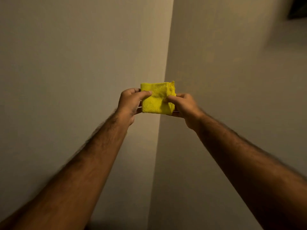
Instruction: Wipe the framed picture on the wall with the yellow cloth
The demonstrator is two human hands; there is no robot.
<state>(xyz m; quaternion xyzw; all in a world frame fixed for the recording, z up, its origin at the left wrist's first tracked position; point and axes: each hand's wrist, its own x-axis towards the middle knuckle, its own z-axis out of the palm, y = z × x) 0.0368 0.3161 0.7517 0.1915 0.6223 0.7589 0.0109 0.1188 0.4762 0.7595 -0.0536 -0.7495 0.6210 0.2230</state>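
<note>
The yellow cloth (157, 99) is folded into a small square and held up in front of a wall corner. My left hand (130, 103) grips its left edge, thumb across the front. My right hand (182, 105) pinches its right edge, where the layers bunch up. Both arms reach forward from the bottom of the view. A dark corner of something on the wall (298, 10) shows at the top right; it is blurred and mostly cut off by the frame edge, so I cannot tell if it is the framed picture.
Two plain beige walls meet at a vertical corner (167, 55) running down the middle of the view, just behind the cloth. The left wall (66, 63) is warmer lit, the right wall (232, 80) paler.
</note>
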